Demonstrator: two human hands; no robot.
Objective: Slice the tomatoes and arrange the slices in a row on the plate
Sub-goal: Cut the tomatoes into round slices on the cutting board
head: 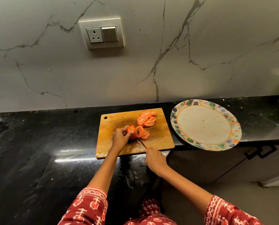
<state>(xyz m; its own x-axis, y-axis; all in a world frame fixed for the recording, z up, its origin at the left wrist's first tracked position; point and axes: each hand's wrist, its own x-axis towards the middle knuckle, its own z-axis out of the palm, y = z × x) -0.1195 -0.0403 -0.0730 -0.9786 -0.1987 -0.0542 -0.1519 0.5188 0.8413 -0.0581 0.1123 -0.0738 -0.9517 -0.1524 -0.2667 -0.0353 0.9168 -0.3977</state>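
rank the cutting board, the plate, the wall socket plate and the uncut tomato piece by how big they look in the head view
1. cutting board and plate: look close in size, so no firm order
2. wall socket plate, though it sits farther away
3. uncut tomato piece, held by the left hand

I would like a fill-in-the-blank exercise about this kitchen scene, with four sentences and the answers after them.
1. The left hand holds the tomato on the wooden ____.
2. The right hand grips the ____, its blade at the tomato.
3. The cut slices lie on the cutting board, and none lie yet on the ____.
4. The plate stands to the ____ of the board.

Missing words: cutting board; knife; plate; right
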